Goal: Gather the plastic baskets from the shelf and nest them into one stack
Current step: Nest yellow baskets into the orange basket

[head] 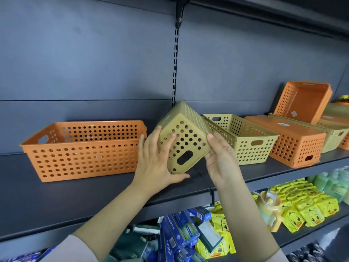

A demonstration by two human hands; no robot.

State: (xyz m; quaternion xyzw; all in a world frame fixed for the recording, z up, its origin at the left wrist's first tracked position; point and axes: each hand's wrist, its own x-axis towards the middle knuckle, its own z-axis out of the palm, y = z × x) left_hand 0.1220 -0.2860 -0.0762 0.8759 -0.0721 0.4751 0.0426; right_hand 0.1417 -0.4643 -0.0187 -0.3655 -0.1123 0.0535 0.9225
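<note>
Dark shelf is carrying loose baskets; left hand and right hand are gripping tilted olive basket; stack seemingly not started.

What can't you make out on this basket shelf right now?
Head view:
- Inside of the held green basket: faces away, behind its own walls.
- The far-right baskets: cut by the frame edge, partly behind the leaning orange basket; count unclear.
- The white label on the upturned orange basket: too small to read.
</note>
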